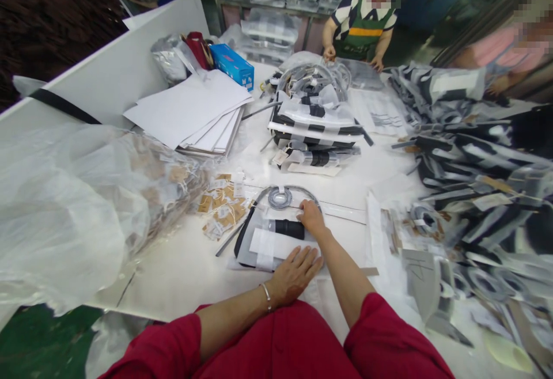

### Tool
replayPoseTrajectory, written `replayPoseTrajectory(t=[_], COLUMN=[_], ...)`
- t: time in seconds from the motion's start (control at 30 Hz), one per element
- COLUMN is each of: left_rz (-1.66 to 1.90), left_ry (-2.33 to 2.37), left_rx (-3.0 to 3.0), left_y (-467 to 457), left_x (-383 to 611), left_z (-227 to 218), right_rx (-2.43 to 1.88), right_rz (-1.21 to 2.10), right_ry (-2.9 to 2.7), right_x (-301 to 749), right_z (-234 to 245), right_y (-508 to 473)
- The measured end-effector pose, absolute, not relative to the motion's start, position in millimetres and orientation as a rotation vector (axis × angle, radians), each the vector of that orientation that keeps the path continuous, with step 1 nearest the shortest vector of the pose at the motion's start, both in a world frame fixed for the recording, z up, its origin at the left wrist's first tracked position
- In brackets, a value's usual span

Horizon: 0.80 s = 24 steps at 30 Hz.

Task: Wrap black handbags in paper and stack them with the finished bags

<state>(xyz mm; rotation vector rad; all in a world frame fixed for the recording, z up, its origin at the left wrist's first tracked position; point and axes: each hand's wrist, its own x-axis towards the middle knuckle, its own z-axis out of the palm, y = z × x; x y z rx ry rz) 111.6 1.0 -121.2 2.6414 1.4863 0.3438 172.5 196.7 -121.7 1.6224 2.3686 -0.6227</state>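
Note:
A flat grey and black bag (263, 241), wrapped in clear plastic with white paper bands, lies on the white table (181, 275) in front of me. My left hand (296, 272) rests flat on its near edge, fingers stretched out. My right hand (310, 216) presses on the bag's top right, beside a black rolled part (289, 228) and the curved handle (283, 190), fingers curled. A coiled grey strap (280, 198) sits at the bag's top.
A pile of brown tags (220, 206) lies left of the bag, beside a large clear plastic sack (73, 206). White sheets (194, 111) and a blue box (233, 65) lie further back. Stacked bags (317, 120) sit mid-table, more heaped at right (475, 183). A person (360, 22) works opposite.

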Motion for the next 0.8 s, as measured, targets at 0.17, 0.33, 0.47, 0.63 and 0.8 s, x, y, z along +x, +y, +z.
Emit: replayPoseTrajectory(t=[0.17, 0.33, 0.47, 0.63, 0.8], left_rz=[0.307, 0.325, 0.321, 0.322, 0.353], left_ry=[1.483, 1.515, 1.527, 1.54, 1.527], left_rx=[2.647, 2.697, 2.727, 2.692, 2.631], left_y=[0, 0, 2, 3, 2], left_x=[112, 113, 112, 113, 114], left_z=[-126, -127, -123, -122, -124], right_rx=[1.619, 1.637, 1.649, 1.656, 1.705], right_rz=[-0.543, -0.679, -0.779, -0.94, -1.167], right_ry=[2.273, 2.183, 2.201, 2.26, 2.327], right_x=[164, 159, 164, 172, 191], right_z=[-119, -123, -128, -134, -124], right_y=[198, 205, 209, 211, 218])
